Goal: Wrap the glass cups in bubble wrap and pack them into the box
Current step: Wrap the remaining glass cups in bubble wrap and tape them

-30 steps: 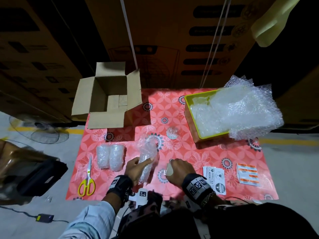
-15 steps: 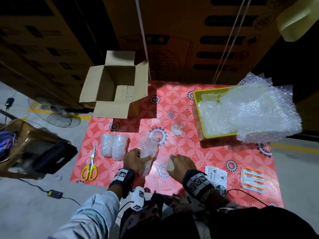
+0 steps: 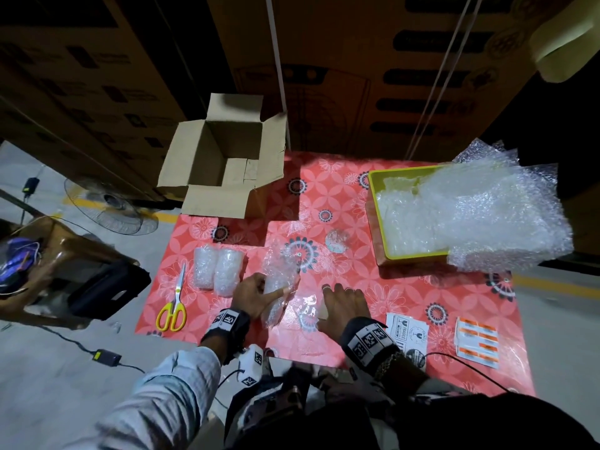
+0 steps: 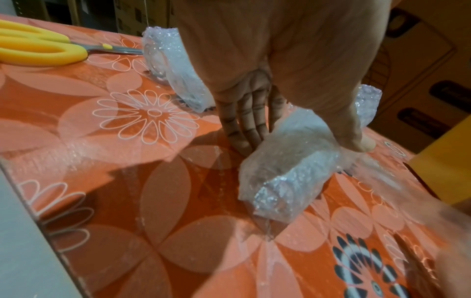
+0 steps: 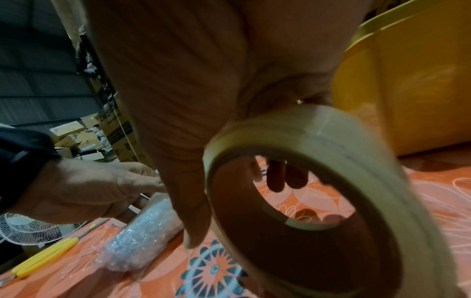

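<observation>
1. Nearest the person, the tape roll (image 5: 318, 181) is gripped by the right hand (image 3: 345, 306), thumb on one side and fingers seen through the core; it is held just above the counter (image 3: 373, 287).
2. Beside it, the part-wrapped cup (image 3: 279, 287) is lying on its side and is pinned by the left hand (image 3: 253, 295), fingers straight along one flank and thumb pressed on the other, so the wrap is kept closed by pressure alone.
3. No tape is seen on this bundle; the loose film at its near end is left flared. If the left hand were eased before tape is laid, the wrap would probably spring open and the glass could roll.
4. A free tape end cannot be made out; if it must be picked with one hand, the bundle may be nudged or the strip may stick to itself.
5. To the left, two wrapped cups (image 3: 217, 271) are lying side by side, with the scissors (image 3: 173, 303) just beyond them.
6. Further out, a bare glass cup (image 3: 337, 240) is standing apart, easily knocked by a sweeping arm.
7. Farthest, the box (image 3: 224, 157) is standing open, and the yellow tray (image 3: 376, 203) is heaped with bubble wrap (image 3: 480, 209).
</observation>
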Motion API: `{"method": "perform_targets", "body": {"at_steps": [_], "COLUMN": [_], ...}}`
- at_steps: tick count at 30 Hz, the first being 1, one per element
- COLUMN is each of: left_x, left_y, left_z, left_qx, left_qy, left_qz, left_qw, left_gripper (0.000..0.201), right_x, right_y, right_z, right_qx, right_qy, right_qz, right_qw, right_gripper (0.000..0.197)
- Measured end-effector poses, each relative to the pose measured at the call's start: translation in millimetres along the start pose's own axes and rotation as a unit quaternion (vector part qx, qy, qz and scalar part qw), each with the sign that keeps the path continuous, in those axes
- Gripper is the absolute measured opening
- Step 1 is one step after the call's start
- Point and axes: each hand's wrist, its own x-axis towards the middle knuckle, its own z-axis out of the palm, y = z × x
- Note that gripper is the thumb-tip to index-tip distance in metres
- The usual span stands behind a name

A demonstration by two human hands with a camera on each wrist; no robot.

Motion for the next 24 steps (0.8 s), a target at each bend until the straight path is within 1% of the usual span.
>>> {"method": "perform_targets", "body": {"at_steps": [7,9,10,12,14,16,17,19,21,24], "left_x": [-3,-5,-7,-13,-25,-42,-49,-60,-67,-72], "left_y": [6,6,6,4,-4,-18,-30,-61,-96,-140], "left_z": [-1,-4,-6,-11,-20,-36,-47,-70,-94,-126], "left_qx": [0.003,0.004,0.007,0.010,0.010,0.015,0.013,-0.007,-0.032,-0.032], "left_qy": [0.003,-0.001,-0.005,-0.008,0.001,0.028,0.044,0.081,0.115,0.153], "left_qz": [-0.039,-0.048,-0.050,-0.045,-0.034,-0.020,-0.023,-0.046,-0.076,-0.120], "left_qw": [0.999,0.999,0.999,0.999,0.999,0.999,0.999,0.996,0.990,0.980], "left_gripper": [0.082,0.086,0.085,0.075,0.058,0.042,0.038,0.033,0.030,0.026], "right_x": [-13,-15,-17,-21,-26,-32,-34,-34,-31,-20], "right_y": [2,1,0,-2,-5,-13,-21,-42,-73,-131], "right_z": [5,3,1,-4,-10,-19,-23,-31,-37,-36], "right_qx": [-0.004,0.001,0.001,0.004,0.020,0.056,0.092,0.189,0.268,0.330], "right_qy": [0.029,0.028,0.026,0.034,0.056,0.087,0.103,0.116,0.099,0.071], "right_qz": [0.002,0.004,0.006,0.010,0.013,0.002,-0.011,-0.042,-0.072,-0.102], "right_qw": [1.000,1.000,1.000,0.999,0.998,0.995,0.990,0.974,0.955,0.936], "right_gripper": [0.086,0.086,0.086,0.086,0.083,0.075,0.069,0.053,0.040,0.026]}}
